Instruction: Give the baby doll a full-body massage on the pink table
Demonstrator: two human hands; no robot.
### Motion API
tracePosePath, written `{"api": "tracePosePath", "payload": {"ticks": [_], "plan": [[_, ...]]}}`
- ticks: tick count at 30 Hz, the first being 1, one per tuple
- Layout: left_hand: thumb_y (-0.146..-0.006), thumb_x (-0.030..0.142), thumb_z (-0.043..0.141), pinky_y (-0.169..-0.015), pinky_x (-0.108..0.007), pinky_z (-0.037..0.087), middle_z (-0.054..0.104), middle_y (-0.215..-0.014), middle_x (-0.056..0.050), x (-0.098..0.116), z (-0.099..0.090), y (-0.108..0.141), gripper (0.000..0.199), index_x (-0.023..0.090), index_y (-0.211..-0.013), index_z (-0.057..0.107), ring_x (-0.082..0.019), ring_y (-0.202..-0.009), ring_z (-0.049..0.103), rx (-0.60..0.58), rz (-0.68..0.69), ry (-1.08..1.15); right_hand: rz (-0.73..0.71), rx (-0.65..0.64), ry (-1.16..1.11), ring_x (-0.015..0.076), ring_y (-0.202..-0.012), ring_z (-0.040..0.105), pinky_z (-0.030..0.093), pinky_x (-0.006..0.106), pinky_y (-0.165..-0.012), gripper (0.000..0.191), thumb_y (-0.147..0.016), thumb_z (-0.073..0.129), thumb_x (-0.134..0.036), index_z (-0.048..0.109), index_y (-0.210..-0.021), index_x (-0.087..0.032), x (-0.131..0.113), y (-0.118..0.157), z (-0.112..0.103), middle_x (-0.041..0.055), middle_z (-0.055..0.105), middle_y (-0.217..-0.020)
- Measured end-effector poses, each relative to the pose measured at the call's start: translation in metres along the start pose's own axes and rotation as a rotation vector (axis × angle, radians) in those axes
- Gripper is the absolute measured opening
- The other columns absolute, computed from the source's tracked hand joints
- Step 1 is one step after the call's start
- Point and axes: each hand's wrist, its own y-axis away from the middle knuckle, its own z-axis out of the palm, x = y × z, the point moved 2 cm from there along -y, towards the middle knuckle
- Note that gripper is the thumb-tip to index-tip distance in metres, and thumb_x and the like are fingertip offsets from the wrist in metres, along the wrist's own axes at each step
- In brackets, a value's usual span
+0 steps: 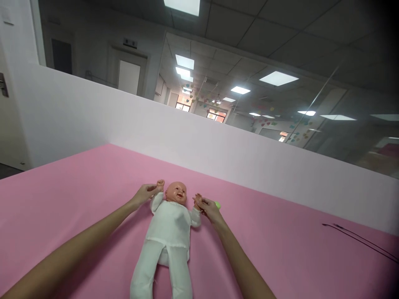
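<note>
Fingers (153,189) of left hand (144,194) and right hand (213,211) are grasping a doll (170,222) by its wrists (160,189); uneven pulling would be twisting it.

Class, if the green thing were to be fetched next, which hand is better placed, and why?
Probably the right hand: the green thing shows right beside it, while the left hand is across the doll.

- The middle of the pink tabletop (268,232) is blocked by the baby doll (170,222).
- Far reach is barred by the white wall (187,143).
- Room is left between the right hand (212,210) and black cord (361,240).
</note>
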Motion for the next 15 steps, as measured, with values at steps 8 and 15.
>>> {"api": "tracePosePath", "payload": {"ticks": [8, 15], "plan": [[-0.058, 0.075, 0.079, -0.053, -0.030, 0.039, 0.057, -0.059, -0.003, -0.011, 0.012, -0.022, 0.061, 0.018, -0.064, 0.060, -0.019, -0.058, 0.053, 0.033, -0.287, 0.041, 0.145, -0.025, 0.041, 0.0114, -0.052, 0.041, 0.030, 0.025, -0.049, 0.046, -0.064, 0.082, -0.059, 0.071, -0.076, -0.016, 0.014, -0.017, 0.012, -0.0018, 0.056, -0.057], [-0.074, 0.033, 0.082, -0.081, -0.030, 0.048, 0.074, -0.100, -0.007, 0.007, -0.018, 0.038, 0.029, 0.019, -0.100, 0.079, -0.023, -0.093, 0.064, -0.486, 0.165, -0.154, -0.064, -0.457, 0.220, 0.0209, -0.088, 0.063, 0.048, 0.032, -0.078, 0.036, -0.073, 0.083, -0.033, 0.079, -0.107, -0.022, -0.013, 0.045, -0.006, 0.0048, 0.074, -0.099]]}}
